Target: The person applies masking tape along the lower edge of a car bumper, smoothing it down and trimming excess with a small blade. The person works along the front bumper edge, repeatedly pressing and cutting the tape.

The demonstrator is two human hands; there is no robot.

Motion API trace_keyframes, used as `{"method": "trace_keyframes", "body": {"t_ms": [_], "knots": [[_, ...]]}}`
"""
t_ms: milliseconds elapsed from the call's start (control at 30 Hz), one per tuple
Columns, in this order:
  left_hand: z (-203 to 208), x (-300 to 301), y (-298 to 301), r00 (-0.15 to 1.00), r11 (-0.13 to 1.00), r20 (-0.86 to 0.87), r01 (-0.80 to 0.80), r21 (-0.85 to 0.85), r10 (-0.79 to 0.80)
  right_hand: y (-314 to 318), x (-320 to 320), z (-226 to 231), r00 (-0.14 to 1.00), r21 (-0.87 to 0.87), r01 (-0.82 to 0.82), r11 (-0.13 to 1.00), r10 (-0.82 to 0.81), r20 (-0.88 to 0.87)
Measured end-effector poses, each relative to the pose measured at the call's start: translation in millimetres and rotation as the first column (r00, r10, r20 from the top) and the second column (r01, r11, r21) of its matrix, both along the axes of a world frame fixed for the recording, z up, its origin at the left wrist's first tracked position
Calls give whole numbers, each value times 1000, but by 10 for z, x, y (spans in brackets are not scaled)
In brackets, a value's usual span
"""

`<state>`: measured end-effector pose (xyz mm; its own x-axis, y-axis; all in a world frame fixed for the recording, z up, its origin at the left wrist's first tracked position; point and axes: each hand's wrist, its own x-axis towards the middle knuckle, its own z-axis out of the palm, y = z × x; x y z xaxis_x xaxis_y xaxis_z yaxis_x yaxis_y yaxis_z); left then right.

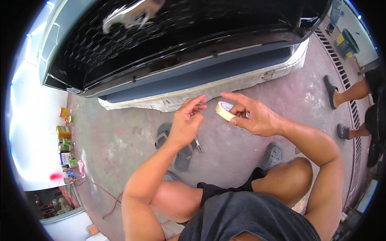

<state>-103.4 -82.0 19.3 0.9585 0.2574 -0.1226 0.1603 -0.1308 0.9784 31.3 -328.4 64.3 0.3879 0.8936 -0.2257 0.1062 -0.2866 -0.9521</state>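
My right hand (259,116) holds a roll of pale masking tape (226,113), with fingers through its core and the thumb on its rim. Its index finger stretches toward my left hand (187,120). The left fingers are partly bent, with the thumb apart from them, and I see nothing between them. Just beyond both hands is a car's lower bumper (193,78), dark grey, its lower edge covered by whitish masking paper (177,98). Above it sits the black grille (92,48) with a silver emblem (130,14).
Grey flip-flops (183,158) and a slim pen-like tool (198,144) lie on the concrete floor below my left hand. Several paint cans (64,146) line the left wall near a red hose (114,201). Another person's legs (356,90) stand at right, beside a floor grate (341,72).
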Motion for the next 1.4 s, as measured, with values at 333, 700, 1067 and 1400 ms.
{"method": "trace_keyframes", "body": {"t_ms": [333,700,1067,1400], "knots": [[255,702,-1503,993,889,47,-115,444,105,-997,712,-295,963,190,-67,979,14,269],[125,1251,-2157,985,735,133,-173,656,113,-1409,1156,-787,942,492,-5,870,-161,294],[-131,1297,-2048,983,914,-77,-122,387,164,-1625,1317,-670,981,39,3,999,-11,196],[-365,1484,-1665,984,977,-32,-177,-121,175,-1428,1186,-258,906,-79,155,985,-110,408]]}}
